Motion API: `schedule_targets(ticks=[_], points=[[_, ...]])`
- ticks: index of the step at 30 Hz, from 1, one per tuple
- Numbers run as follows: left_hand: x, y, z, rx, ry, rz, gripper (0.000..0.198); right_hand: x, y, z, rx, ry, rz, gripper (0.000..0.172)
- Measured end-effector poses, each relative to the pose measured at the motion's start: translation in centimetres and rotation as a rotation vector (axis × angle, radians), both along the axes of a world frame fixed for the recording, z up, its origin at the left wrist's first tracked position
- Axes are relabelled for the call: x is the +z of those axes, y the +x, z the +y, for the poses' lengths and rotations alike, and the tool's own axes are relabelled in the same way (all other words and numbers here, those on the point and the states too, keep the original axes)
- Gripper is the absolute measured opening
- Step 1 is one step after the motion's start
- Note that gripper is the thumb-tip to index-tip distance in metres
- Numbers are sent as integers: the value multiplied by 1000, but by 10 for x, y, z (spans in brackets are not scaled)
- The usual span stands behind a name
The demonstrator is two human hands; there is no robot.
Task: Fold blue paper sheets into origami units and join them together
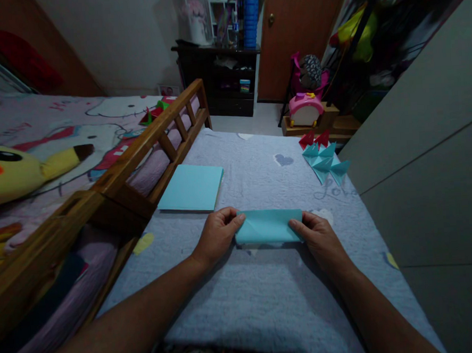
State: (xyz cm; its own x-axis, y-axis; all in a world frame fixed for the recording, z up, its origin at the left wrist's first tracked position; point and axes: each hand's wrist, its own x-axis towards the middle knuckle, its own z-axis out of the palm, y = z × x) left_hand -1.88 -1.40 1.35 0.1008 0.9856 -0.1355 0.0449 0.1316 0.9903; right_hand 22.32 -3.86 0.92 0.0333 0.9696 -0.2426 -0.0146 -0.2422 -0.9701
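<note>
A light-blue sheet of paper point(268, 226), folded over into a wide rectangle, is held between my two hands just above the bed. Diagonal crease lines show faintly on its left part. My left hand point(218, 232) pinches its left end, thumb on the front and fingers behind. At the right end, my right hand point(318, 234) grips the paper the same way, with the fingers partly hidden behind it. Beyond my left hand lies a square stack of light-blue paper point(192, 187).
Folded blue paper shapes point(326, 163) and red ones point(313, 138) sit at the bed's far right corner. A wooden rail point(154, 144) runs along the left, with a second bed and a yellow plush toy point(12, 171) behind it. A pale cabinet point(425, 133) stands at the right.
</note>
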Motion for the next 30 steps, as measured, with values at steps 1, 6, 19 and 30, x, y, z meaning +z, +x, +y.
schedule_targets(ticks=[1,6,19,30], points=[[0,0,0,1,2,6,32,0,0,0,2,-1,-3,33],[0,0,0,0,10,25,32,1,0,-1,14,1,1,32],[-2,0,0,2,3,28,31,0,1,-1,18,2,-14,35],[-2,-1,1,1,8,48,31,-3,1,0,28,17,-3,34]])
